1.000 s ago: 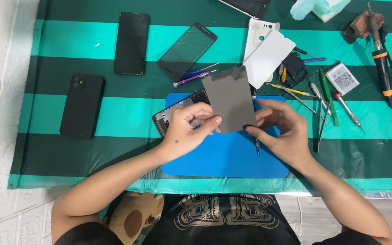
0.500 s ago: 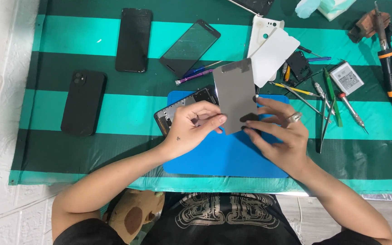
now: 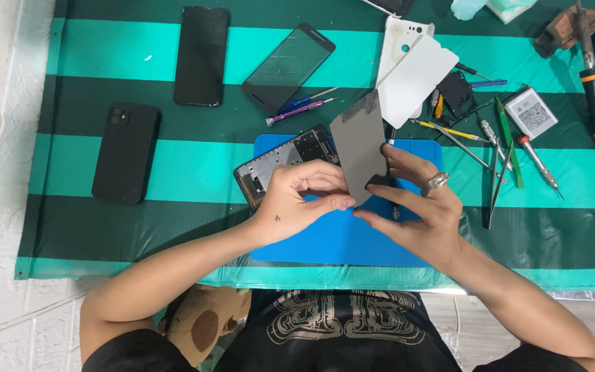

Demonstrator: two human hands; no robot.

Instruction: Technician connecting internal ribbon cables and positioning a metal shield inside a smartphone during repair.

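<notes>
My left hand (image 3: 306, 200) and my right hand (image 3: 414, 207) both pinch the lower end of a thin grey rectangular sheet (image 3: 358, 141), held tilted above a blue work mat (image 3: 339, 238). Under my left hand lies an opened phone frame (image 3: 285, 160) with bare circuitry, partly hidden by my fingers. A ring sits on my right hand.
On the green striped cloth (image 3: 105, 227) lie a black phone (image 3: 125, 153), a dark phone (image 3: 202, 56), a glass screen panel (image 3: 288, 68), a white back cover (image 3: 414, 69), screwdrivers and tweezers (image 3: 497, 148), a battery (image 3: 531, 114), a soldering iron (image 3: 592, 76).
The grey sheet has swung more upright and shifted slightly right. My fingers have slid down to its lower edge.
</notes>
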